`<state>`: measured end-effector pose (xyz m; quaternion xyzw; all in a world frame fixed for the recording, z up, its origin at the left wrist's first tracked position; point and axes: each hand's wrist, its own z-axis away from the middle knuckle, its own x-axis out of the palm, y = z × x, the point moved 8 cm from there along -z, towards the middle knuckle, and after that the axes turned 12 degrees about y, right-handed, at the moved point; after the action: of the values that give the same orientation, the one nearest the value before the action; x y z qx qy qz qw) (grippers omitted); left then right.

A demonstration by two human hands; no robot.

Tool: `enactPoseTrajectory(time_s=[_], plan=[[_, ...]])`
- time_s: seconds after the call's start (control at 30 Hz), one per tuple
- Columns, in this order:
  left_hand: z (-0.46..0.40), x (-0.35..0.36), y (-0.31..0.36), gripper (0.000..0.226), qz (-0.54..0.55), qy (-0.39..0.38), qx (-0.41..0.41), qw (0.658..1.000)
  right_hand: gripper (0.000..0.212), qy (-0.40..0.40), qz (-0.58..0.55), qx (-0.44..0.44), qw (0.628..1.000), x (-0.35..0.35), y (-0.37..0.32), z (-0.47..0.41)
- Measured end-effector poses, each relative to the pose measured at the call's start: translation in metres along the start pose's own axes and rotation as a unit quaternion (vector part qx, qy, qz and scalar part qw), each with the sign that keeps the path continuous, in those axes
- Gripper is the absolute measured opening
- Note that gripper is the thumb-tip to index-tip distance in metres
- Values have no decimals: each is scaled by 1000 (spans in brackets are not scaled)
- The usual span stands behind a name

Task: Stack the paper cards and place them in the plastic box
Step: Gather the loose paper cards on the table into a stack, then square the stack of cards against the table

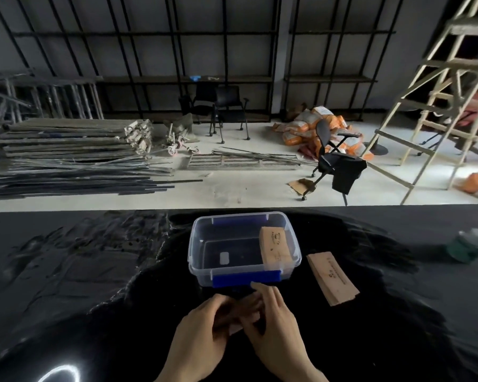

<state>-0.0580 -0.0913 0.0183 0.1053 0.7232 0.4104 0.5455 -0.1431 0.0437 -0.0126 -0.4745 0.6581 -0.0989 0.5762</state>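
Observation:
A clear plastic box with blue clips stands on the black table just beyond my hands. One stack of tan paper cards leans inside it against the right wall. A second fanned stack of cards lies on the table to the right of the box. My left hand and my right hand are pressed together just in front of the box, fingers closed around a small bundle of brown cards that is mostly hidden between them.
A green roll with a pale top sits at the table's far right. Beyond the table's far edge lie stacked metal poles, office chairs, orange sacks and a wooden ladder.

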Motion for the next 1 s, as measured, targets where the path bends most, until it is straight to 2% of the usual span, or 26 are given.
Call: enactPoseTrajectory(time_s=[0.1, 0.2, 0.3, 0.37, 0.47, 0.57, 0.63, 0.9, 1.0], plan=[[-8, 24, 23, 36, 89, -5, -28, 996, 64, 14, -127, 168, 978, -27, 39, 1], [-15, 61, 44, 38, 174, -26, -89, 980, 50, 12, -309, 292, 905, -41, 71, 12], [-17, 102, 64, 34, 237, -52, -168, 955, 41, 108, -378, 374, 840, -68, 105, 21], [-19, 123, 78, 28, 254, -49, -186, 948, 37, 165, -368, 397, 824, -89, 123, 24], [-27, 148, 99, 23, 229, -38, -185, 955, 29, 210, -305, 378, 849, -122, 138, 15], [-42, 164, 111, 44, 157, -24, -179, 971, 22, 219, -195, 317, 902, -148, 143, -13], [-52, 167, 120, 43, 146, -9, -177, 973, 19, 216, -120, 277, 929, -156, 143, -35], [-73, 176, 129, 45, 20, -2, -187, 982, 23, 167, 27, 228, 959, -142, 150, -74], [-75, 178, 126, 54, 12, -3, -201, 980, 38, 133, 81, 246, 957, -136, 162, -72]])
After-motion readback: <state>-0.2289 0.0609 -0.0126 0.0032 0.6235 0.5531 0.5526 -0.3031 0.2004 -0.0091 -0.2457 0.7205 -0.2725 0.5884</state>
